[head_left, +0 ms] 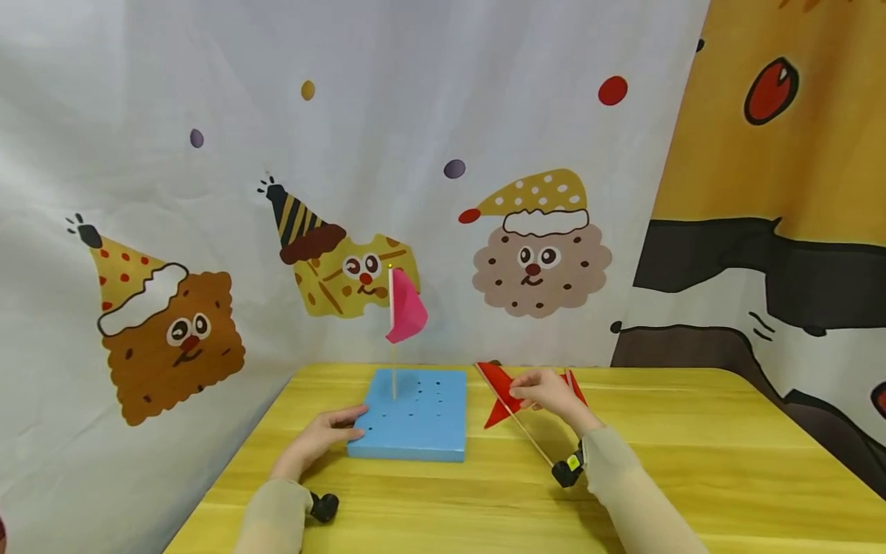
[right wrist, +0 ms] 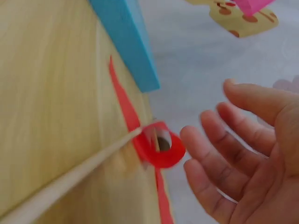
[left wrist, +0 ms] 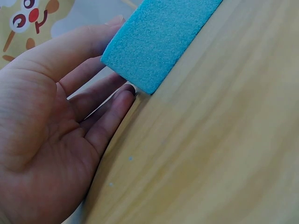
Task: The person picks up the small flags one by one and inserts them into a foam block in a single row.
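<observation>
A blue foam board (head_left: 436, 431) with small holes in its top lies on the table. A pink flag (head_left: 408, 312) stands upright in it on a thin stick. My left hand (head_left: 321, 438) touches the board's left edge with extended fingers, and in the left wrist view they lie along the foam block's corner (left wrist: 149, 51). To the right of the board, my right hand (head_left: 550, 394) hovers by a red flag (head_left: 497, 378) on a wooden stick (head_left: 529, 437). In the right wrist view its loosely bent fingers (right wrist: 205, 172) are apart from the curled red cloth (right wrist: 170, 156), holding nothing.
Part of a second red flag (head_left: 577, 387) shows behind my right hand. The yellow wood-grain table (head_left: 727, 462) extends to the right. Behind it hangs a white cloth (head_left: 388, 138) printed with cartoon biscuits and cheese. Black cameras (head_left: 567, 471) sit on both wrists.
</observation>
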`<state>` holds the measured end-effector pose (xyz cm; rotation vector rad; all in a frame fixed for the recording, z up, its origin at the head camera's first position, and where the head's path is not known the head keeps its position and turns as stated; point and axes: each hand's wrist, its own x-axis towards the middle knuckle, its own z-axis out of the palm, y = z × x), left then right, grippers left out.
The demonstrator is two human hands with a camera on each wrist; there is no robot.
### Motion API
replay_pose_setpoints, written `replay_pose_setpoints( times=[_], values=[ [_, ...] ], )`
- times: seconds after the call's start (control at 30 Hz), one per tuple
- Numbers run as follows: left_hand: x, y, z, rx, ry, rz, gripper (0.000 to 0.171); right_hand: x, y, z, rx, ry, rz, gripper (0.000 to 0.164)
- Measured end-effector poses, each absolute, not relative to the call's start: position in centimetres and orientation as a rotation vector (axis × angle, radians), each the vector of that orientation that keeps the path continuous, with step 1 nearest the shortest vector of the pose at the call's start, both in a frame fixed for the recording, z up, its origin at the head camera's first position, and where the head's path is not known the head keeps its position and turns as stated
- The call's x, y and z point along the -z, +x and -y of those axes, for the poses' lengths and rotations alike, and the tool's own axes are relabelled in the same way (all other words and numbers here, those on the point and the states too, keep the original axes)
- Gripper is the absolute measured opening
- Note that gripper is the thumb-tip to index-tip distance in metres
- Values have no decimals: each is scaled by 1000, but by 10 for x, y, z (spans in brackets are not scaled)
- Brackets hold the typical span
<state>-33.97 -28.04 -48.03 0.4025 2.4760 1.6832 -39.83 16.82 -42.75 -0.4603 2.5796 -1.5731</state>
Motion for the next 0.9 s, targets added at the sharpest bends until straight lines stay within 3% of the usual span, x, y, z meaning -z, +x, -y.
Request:
replay_pose_setpoints(
  times=[0.37, 0.63, 0.9],
  values=[
    [487, -334, 281, -1690, 362, -2422, 59, 460, -387, -180, 1425, -312, -2652, 12],
    [486, -335, 280, -1693, 359, -2414, 58, 463, -382, -171, 1239, -391, -2786, 11],
    [481, -340, 279, -1686, 347, -2459, 59, 457, -378, -160, 990, -449, -2879, 47]
  ],
)
